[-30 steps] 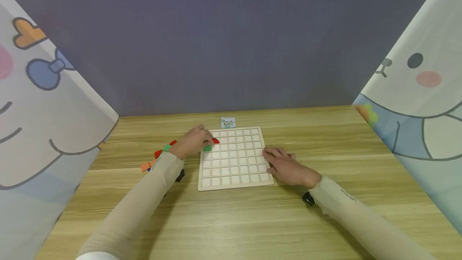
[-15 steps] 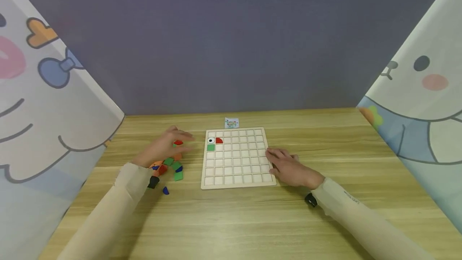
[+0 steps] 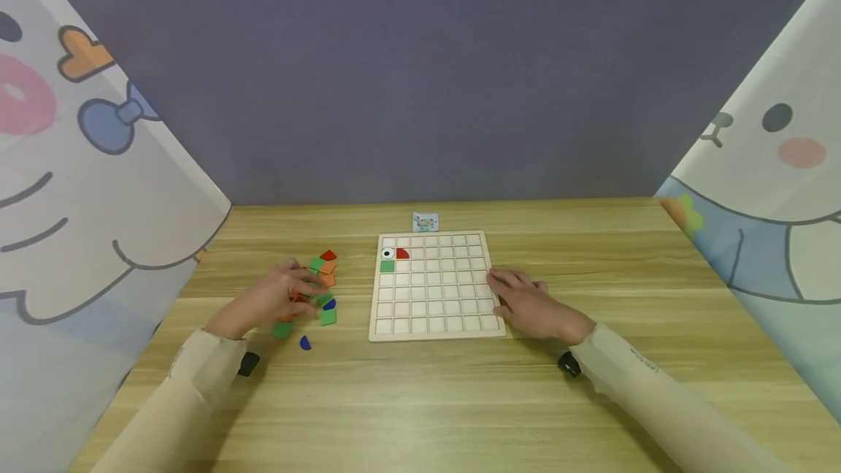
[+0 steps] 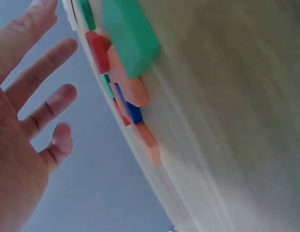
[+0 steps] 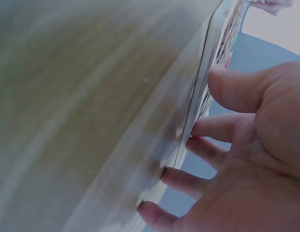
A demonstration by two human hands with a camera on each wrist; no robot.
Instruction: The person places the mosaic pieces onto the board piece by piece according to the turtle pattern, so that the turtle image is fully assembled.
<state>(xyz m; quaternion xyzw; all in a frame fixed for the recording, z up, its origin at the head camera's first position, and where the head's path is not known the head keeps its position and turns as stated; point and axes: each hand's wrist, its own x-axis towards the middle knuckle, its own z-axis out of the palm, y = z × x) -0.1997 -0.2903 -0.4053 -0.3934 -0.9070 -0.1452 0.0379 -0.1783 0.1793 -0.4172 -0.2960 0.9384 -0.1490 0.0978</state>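
Observation:
My left hand point(image 3: 266, 303) hovers over a loose pile of coloured tiles left of the board, its fingers spread and nothing held. In the left wrist view, a green tile point(image 4: 133, 41) stands closest, with orange, red and blue ones behind it. The pale wooden grid board point(image 3: 436, 290) lies flat in the middle. Near its upper left corner sit an eye tile point(image 3: 388, 254), a red quarter-round tile point(image 3: 402, 254) beside it and a green square tile point(image 3: 388, 266) below. My right hand point(image 3: 531, 310) rests at the board's right edge, fingertips touching it.
A small picture card point(image 3: 425, 222) lies just behind the board. One blue tile point(image 3: 305, 343) sits apart at the pile's front. A dark upright panel point(image 3: 434, 79) closes off the back of the wooden table point(image 3: 420, 400), with cartoon-printed cloths on both sides.
My left hand has left the board's upper left corner and moved left over the pile, uncovering the eye tile. My right hand stays at the board's edge. The head view has shifted slightly.

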